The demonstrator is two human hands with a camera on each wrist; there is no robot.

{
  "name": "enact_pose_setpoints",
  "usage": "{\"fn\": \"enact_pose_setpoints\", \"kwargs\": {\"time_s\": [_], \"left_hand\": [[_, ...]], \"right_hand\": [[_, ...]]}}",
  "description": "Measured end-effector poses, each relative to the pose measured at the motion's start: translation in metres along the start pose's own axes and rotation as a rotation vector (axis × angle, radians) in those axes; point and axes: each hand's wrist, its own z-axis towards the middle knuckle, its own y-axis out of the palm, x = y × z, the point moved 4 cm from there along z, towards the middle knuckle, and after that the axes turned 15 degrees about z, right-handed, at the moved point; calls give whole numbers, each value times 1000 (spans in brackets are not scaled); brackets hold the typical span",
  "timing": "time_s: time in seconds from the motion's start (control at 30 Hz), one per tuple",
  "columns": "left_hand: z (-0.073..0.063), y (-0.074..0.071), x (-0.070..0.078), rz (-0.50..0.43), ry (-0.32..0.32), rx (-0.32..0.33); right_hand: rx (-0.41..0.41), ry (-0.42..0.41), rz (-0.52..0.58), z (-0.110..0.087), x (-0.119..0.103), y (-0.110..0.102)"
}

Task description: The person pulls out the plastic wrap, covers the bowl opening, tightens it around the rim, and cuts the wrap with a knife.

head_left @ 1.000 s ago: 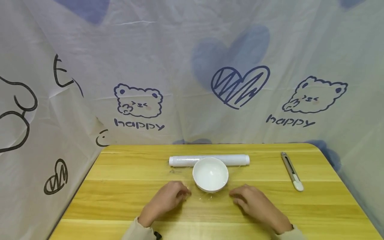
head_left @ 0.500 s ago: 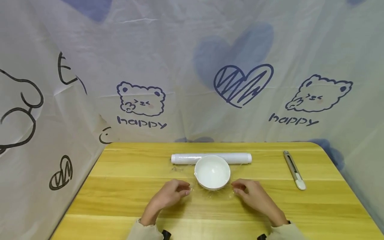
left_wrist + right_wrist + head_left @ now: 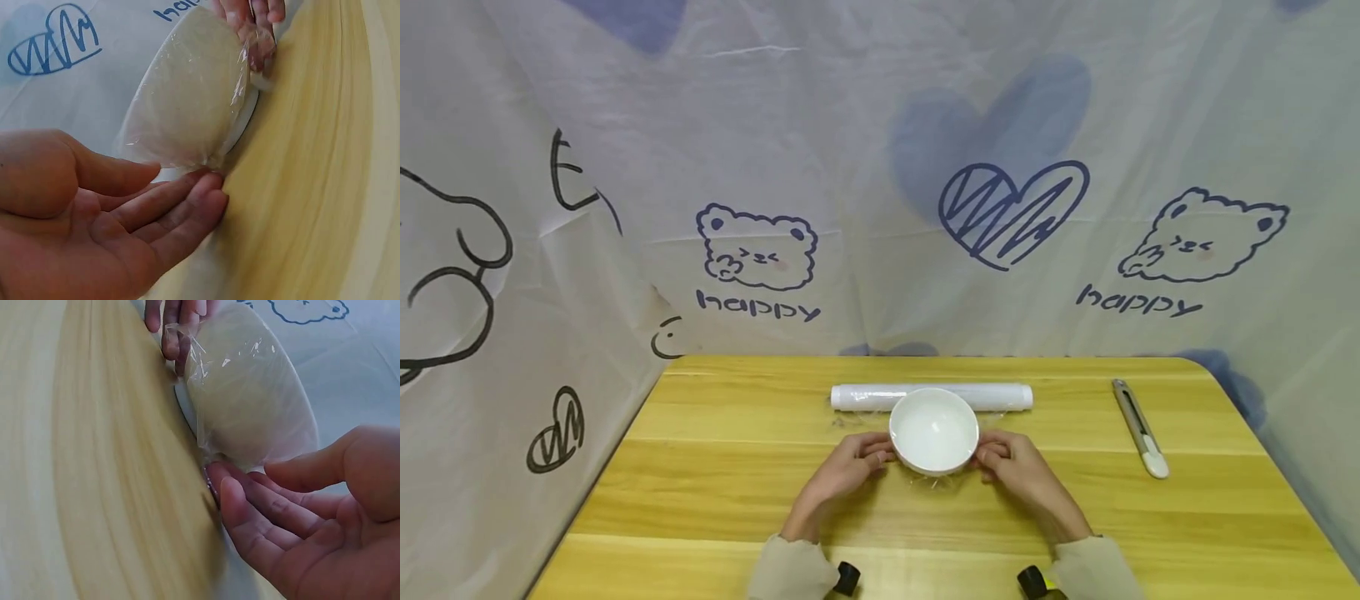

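Left hand and right hand had fingers loosely extended, tips touched clear film low on a white bowl, bowl sat between them, white roll lay just beyond both.

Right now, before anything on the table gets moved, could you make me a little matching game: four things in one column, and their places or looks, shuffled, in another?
Things:
1. Bowl
2. Long roll
3. Cutter
4. Plastic film

Places and looks:
A. Lies crosswise just beyond the bowl, seen from the person's side
B. Clear and crinkled, against the bowl's outer side
C. White and round, between the left hand and the right hand
D. Lies off to the right, apart from both hands

Right pairs: 1-C, 2-A, 3-D, 4-B
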Motion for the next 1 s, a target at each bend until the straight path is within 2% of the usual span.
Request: {"fn": "enact_pose_setpoints", "kwargs": {"time_s": [0.3,0.47,0.57,0.7,0.8,0.87,1.0], "left_hand": [[10,7,-15,-244,-52,14],[13,11,-22,-327,-68,27],[14,10,-25,-354,-61,24],[12,4,-27,-404,-74,-3],[8,-3,-26,-402,-86,-3],[5,-7,-24,-385,-82,7],[1,-9,-18,-380,-76,42]], "right_hand": [[74,71,240,7,10,4],[106,123,354,8,15,8],[92,127,375,8,14,10],[20,128,408,7,11,8],[-15,144,412,5,9,3],[-2,153,394,3,7,-2],[102,139,313,-1,2,-12]]}}
